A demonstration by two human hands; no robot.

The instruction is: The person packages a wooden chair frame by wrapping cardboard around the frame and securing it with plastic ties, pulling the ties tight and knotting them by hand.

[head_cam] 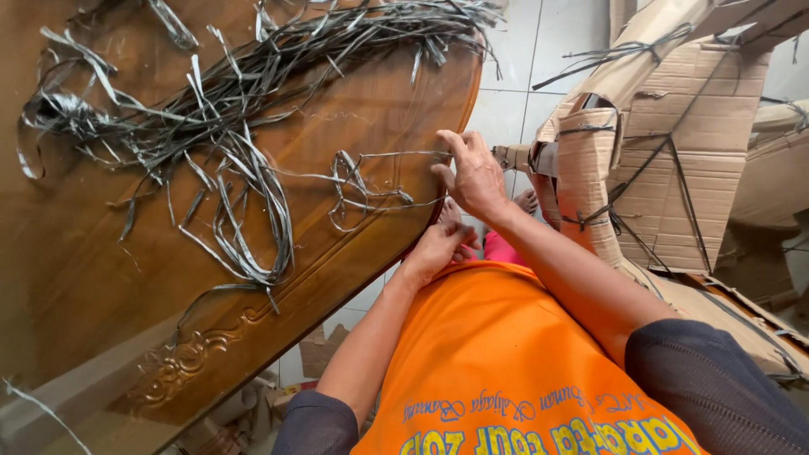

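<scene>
My right hand point(474, 175) rests at the edge of a glossy brown wooden tabletop point(101, 278), fingers pinched on a thin grey strap point(371, 181) that loops across the wood. My left hand point(438, 247) is just below the table edge, fingers curled, apparently gripping the same strap's end, though the grip is partly hidden. A big tangle of grey plastic straps point(219, 101) covers the upper tabletop. I wear an orange shirt point(497, 362).
Furniture wrapped in brown cardboard and tied with dark straps point(666, 160) stands to the right. White floor tiles point(522, 76) show between it and the table. A bare foot point(526, 200) is visible below my hands. Carved trim point(181, 362) runs along the table's edge.
</scene>
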